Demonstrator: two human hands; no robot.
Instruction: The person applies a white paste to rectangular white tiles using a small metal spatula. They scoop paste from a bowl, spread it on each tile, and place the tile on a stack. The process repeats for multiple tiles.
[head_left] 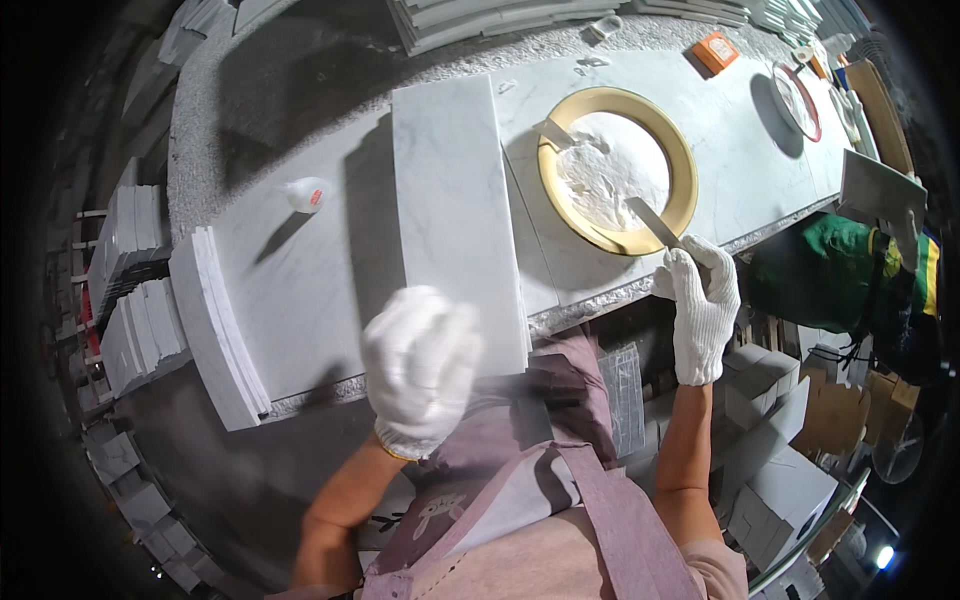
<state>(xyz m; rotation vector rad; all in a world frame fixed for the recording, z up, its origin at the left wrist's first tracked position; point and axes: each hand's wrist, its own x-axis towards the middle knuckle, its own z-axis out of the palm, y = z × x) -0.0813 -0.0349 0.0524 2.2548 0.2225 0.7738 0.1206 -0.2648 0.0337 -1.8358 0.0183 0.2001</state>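
Note:
My right hand (703,305), in a white knit glove, grips a putty knife (655,222). The knife's flat metal blade reaches over the near rim of a yellow bowl (683,170) into white paste (600,190). A second flat blade (555,133) leans in the bowl at its far left. A long white marble slab (450,180) lies left of the bowl, its near end jutting toward me. Over that slab's near left edge is my gloved left hand (420,365), its fingers curled and blurred, so whether it holds anything is hidden.
A small white bottle (306,195) stands on the left of the marble top. Stacked tiles (215,330) line the left edge. An orange box (715,53) and a red-rimmed bowl (797,100) sit at far right. Beyond the right edge, a co-worker in green (815,270) holds a tile (880,187).

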